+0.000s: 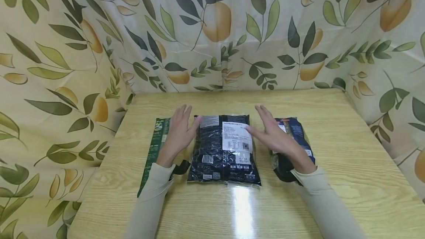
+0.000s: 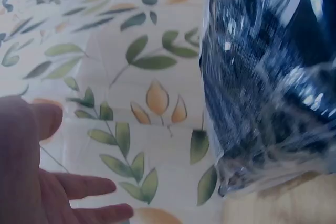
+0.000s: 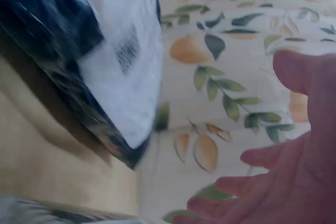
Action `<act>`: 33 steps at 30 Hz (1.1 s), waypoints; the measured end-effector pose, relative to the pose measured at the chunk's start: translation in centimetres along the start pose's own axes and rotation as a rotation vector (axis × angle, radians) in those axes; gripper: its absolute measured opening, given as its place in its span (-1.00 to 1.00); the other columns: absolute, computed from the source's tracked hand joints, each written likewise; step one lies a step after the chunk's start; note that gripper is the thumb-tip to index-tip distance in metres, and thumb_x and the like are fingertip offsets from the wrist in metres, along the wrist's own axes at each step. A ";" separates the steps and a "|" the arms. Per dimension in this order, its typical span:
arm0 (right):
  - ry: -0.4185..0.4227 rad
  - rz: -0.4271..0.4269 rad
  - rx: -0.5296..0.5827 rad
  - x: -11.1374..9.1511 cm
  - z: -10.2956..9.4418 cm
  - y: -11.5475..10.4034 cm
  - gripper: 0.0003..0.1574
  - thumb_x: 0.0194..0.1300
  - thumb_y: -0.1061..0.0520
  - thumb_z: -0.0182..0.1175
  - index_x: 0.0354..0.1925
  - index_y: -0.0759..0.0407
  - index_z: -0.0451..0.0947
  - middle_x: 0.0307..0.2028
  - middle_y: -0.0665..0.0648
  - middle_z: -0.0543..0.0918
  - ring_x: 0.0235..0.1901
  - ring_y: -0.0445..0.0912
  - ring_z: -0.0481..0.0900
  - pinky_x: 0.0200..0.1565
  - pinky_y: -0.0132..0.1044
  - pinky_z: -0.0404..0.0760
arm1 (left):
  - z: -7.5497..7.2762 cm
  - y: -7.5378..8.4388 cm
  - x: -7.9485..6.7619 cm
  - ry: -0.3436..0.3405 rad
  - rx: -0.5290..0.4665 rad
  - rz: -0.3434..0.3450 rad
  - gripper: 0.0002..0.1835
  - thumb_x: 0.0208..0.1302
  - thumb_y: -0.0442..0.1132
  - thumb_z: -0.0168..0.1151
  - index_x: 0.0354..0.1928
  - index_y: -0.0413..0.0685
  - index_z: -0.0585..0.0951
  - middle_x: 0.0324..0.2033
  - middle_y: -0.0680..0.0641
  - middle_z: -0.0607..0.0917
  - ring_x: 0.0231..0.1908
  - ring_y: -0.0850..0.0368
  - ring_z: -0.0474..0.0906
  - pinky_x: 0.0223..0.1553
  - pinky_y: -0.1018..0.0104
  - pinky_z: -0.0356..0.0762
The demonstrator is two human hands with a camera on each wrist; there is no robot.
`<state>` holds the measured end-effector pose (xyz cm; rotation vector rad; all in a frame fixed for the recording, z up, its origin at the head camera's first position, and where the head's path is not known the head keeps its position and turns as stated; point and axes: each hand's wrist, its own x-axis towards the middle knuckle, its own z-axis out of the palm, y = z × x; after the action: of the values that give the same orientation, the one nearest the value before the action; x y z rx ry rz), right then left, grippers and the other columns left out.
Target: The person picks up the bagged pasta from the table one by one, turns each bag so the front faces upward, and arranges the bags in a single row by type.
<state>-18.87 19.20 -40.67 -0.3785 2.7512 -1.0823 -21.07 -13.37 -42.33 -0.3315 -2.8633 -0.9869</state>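
Backdrop: a cloth printed with leaves and orange fruit (image 1: 216,21) hung behind and down both sides of the work area.
Surface: a pale wood-grain counter (image 1: 348,180), glossy, with a streak of glare near its front edge.
Dark packet: a black plastic packet (image 1: 224,150) lay flat at the middle of the counter, its white printed label (image 1: 236,137) facing up.
Neighbours: a green packet (image 1: 154,150) lay just to its left, partly under the left forearm; a blue packet (image 1: 299,134) lay just to its right, partly hidden by the right hand.
Left hand: the left hand (image 1: 179,134) was flat with straight fingers, its thumb at the packet's upper left corner, gripping nothing.
Right hand: the right hand (image 1: 273,135) was spread with straight fingers, its thumb resting on the label's edge, holding nothing.
Handling: the film looked shiny and creased, so probably slippery and soft, the filling likely to shift; weight seemed moderate.
Where to hold: the two long side edges, one hand on each, looked the surest grip.
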 end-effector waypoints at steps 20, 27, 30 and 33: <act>-0.221 0.171 0.827 -2.6 2.5 2.2 0.05 0.66 -0.08 -0.07 0.64 0.21 -0.52 0.66 0.33 -0.42 0.64 0.32 -0.30 0.56 0.31 0.05 | 1.2 -1.6 -4.7 -0.289 -0.725 -0.383 -0.27 0.63 0.07 -0.11 0.63 -0.19 0.06 0.64 -0.26 0.04 0.62 -0.29 -0.05 0.58 -0.33 0.01; -0.235 0.237 0.933 -2.7 3.7 2.4 0.00 0.67 0.02 -0.15 0.63 0.25 -0.58 0.65 0.36 -0.46 0.64 0.35 -0.31 0.53 0.37 0.07 | 2.3 -1.8 -5.7 -0.324 -0.944 -0.466 -0.23 0.61 -0.09 -0.08 0.64 -0.28 -0.11 0.65 -0.30 -0.12 0.64 -0.35 -0.23 0.57 -0.41 -0.14; -0.256 0.265 0.962 -2.9 4.2 2.6 -0.01 0.67 0.00 -0.14 0.63 0.23 -0.56 0.65 0.36 -0.41 0.64 0.34 -0.31 0.51 0.40 0.08 | 2.6 -1.7 -6.2 -0.346 -1.010 -0.513 -0.19 0.59 -0.10 -0.06 0.64 -0.25 -0.17 0.66 -0.28 -0.22 0.64 -0.33 -0.42 0.55 -0.47 -0.31; -0.274 0.271 0.989 -3.1 4.5 2.7 0.01 0.67 -0.02 -0.13 0.63 0.22 -0.56 0.66 0.38 -0.34 0.65 0.32 -0.32 0.51 0.41 0.06 | 2.8 -1.7 -6.6 -0.344 -1.059 -0.527 -0.14 0.56 -0.09 -0.03 0.64 -0.27 -0.22 0.66 -0.27 -0.28 0.63 -0.31 -0.53 0.54 -0.47 -0.42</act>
<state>-15.29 19.11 -45.61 0.0013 1.6726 -1.9126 -15.14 -14.05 -46.57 0.2544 -2.4041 -2.7214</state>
